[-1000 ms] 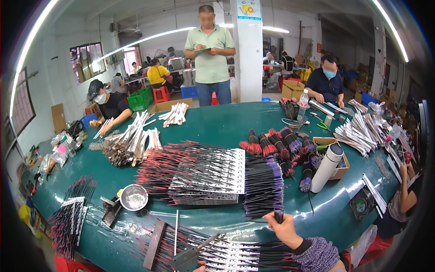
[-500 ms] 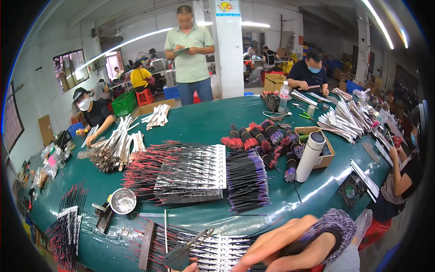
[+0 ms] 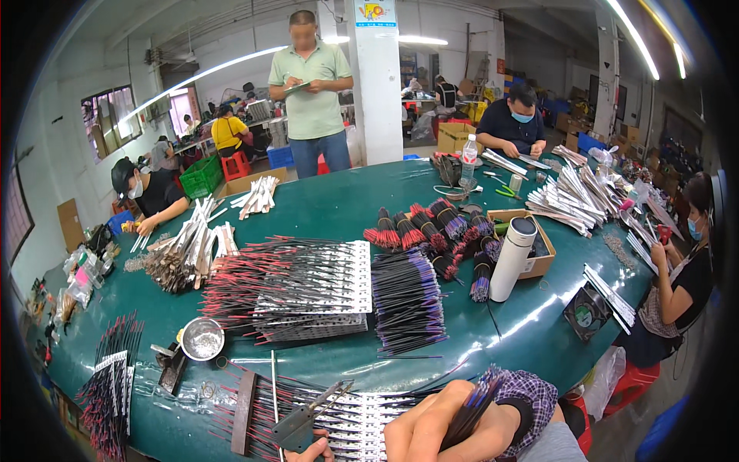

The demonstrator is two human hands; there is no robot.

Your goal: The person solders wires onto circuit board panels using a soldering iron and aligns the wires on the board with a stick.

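Observation:
At the lower edge, my left hand (image 3: 314,451) is closed around a dark grey gun-shaped tool (image 3: 295,428) with thin metal prongs, probably a soldering gun. My right hand (image 3: 431,428), in a purple plaid sleeve, curls over a bundle of black wires with purple ends (image 3: 479,402); its fingertips are hidden. Under both hands lies a white board panel (image 3: 360,423) with rows of black and red-tipped wires. A dark bar (image 3: 243,413) rests across the wires at the panel's left, and a thin pale rod (image 3: 274,385) stands by the tool.
Beyond are stacked wired panels (image 3: 314,281), loose purple-tipped wires (image 3: 408,300), wire bundles (image 3: 431,227) and a white flask (image 3: 513,260). A metal bowl (image 3: 202,339) sits left, near more wired strips (image 3: 115,385). Co-workers sit around the green table (image 3: 331,204); one person stands behind it.
My right hand has moved left over the panel and turned, bringing the wire bundle in it into sight. The tool in my left hand stays nearly where it was. The whole view has shifted slightly.

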